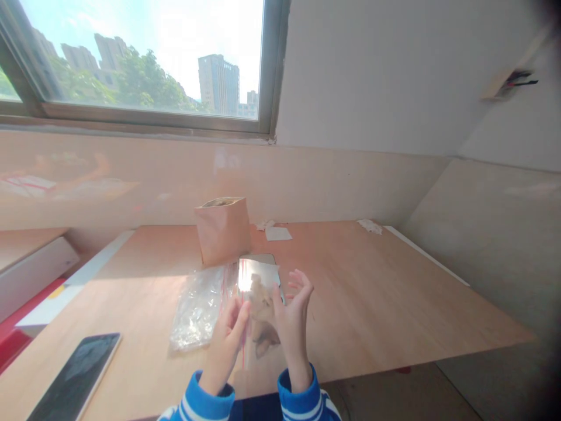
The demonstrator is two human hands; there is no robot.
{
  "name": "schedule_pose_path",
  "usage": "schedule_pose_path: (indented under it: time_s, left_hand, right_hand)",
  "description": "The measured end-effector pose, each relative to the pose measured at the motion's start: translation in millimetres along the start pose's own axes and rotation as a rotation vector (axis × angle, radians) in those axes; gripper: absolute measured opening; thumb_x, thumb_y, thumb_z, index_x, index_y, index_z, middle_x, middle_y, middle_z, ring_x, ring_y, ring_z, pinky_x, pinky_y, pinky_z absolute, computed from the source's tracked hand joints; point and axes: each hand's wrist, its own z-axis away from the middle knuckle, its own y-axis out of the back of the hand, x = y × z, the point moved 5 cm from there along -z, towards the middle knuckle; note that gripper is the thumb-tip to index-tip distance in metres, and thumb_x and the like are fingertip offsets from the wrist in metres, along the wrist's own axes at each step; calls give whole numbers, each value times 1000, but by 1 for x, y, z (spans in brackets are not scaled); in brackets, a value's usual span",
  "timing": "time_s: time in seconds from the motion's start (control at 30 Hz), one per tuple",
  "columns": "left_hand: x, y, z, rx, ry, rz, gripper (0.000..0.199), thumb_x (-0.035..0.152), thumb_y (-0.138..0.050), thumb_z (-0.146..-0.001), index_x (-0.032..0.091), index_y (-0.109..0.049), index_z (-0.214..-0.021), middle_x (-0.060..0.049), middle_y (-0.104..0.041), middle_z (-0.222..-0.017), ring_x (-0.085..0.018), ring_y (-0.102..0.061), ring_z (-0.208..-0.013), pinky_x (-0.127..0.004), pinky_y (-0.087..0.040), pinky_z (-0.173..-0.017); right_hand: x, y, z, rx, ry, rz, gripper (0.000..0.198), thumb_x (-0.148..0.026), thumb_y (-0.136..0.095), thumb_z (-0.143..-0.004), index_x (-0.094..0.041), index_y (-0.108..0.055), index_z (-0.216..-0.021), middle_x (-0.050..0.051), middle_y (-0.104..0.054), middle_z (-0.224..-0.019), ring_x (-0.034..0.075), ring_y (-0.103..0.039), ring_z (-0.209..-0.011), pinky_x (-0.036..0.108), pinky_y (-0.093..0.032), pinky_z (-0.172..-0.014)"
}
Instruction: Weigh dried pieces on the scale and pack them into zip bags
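Observation:
A small clear zip bag (268, 271) with a red seal line is held up in front of me, with tan and brown pieces (265, 333) inside it; their kind is not clear. My left hand (225, 333) pinches the sealed left edge of this bag between thumb and fingers. At the bag's right side is my right hand (293, 318), its fingers spread and curved apart; whether the thumb touches the bag is hard to tell. Partly hidden behind the bag lies a flat object with rounded corners (258, 256). A larger clear zip bag (195, 310) rests on the table left of it.
A brown paper bag (223, 231) with an open top stands at the back of the wooden table (372, 292). Behind are a white paper piece (279, 234) and a crumpled scrap (370, 226). A phone (76, 374) lies at front left. The table's front edge slants away rightward.

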Motion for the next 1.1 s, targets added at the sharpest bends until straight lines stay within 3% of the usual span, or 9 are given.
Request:
schedule_pose_path:
  time_s: [0.1, 0.17, 0.27, 0.33, 0.43, 0.7, 0.87, 1.1]
  left_hand:
    - [-3, 5, 0, 74, -16, 80, 34, 53, -53, -84, 19, -54, -83, 1, -55, -71, -13, -53, -68, -24, -46, -69]
    - [-7, 9, -1, 116, 21, 91, 37, 55, -51, -84, 19, -56, -90, -1, -58, -77, -14, -56, -71, -25, -47, -67]
    - [-12, 18, 0, 212, 104, 82, 48, 61, -50, -82, 19, -58, -102, -7, -64, -94, -19, -61, -82, -26, -49, -66]
    - [-11, 22, 0, 225, 142, 73, 54, 65, -48, -81, 18, -59, -103, -10, -65, -100, -22, -63, -89, -28, -50, -67]
    - [-6, 23, 0, 184, 164, 53, 57, 68, -40, -82, 16, -61, -95, -10, -67, -91, -23, -64, -83, -30, -50, -63]
    - [4, 25, 1, 201, -7, -216, 40, 59, -41, -86, 21, -51, -80, 2, -54, -60, -17, -55, -56, -27, -42, -53]
    - [-3, 29, -2, 255, 9, -239, 44, 60, -41, -85, 20, -58, -88, -4, -63, -70, -21, -61, -62, -31, -45, -56]
    - [-7, 30, -3, 224, 18, -145, 46, 63, -46, -82, 19, -59, -83, -2, -60, -66, -19, -59, -63, -28, -44, -55]
  right_hand:
    - [-12, -19, 14, -267, 50, 54, 20, -36, -54, -88, -21, -56, -100, 7, -61, -99, 18, -59, -85, 30, -49, -75]
    - [-21, -33, 25, -486, 55, 6, 15, -33, -51, -90, -21, -59, -94, 4, -62, -92, 16, -59, -80, 27, -49, -72]
    - [-31, -43, 36, -598, 55, -47, 13, -28, -54, -89, -21, -61, -98, 4, -63, -95, 15, -61, -83, 24, -50, -71]
    - [-32, -46, 38, -615, 45, -58, 12, -25, -54, -89, -21, -62, -96, 3, -65, -94, 15, -62, -84, 23, -50, -71]
    - [-31, -46, 38, -597, 51, -62, 12, -24, -53, -90, -20, -64, -87, 4, -66, -92, 15, -63, -84, 23, -49, -70]
    - [-41, -44, 38, -626, 113, -89, 23, -26, -50, -92, -20, -67, -77, 5, -65, -93, 16, -62, -85, 25, -50, -72]
    - [-40, -46, 41, -605, 106, -26, 26, -27, -50, -91, -19, -65, -71, 5, -63, -88, 15, -60, -78, 23, -47, -65]
    - [-33, -47, 39, -552, -31, -51, 24, -29, -57, -86, -18, -67, -67, 6, -68, -84, 16, -62, -74, 23, -46, -62]
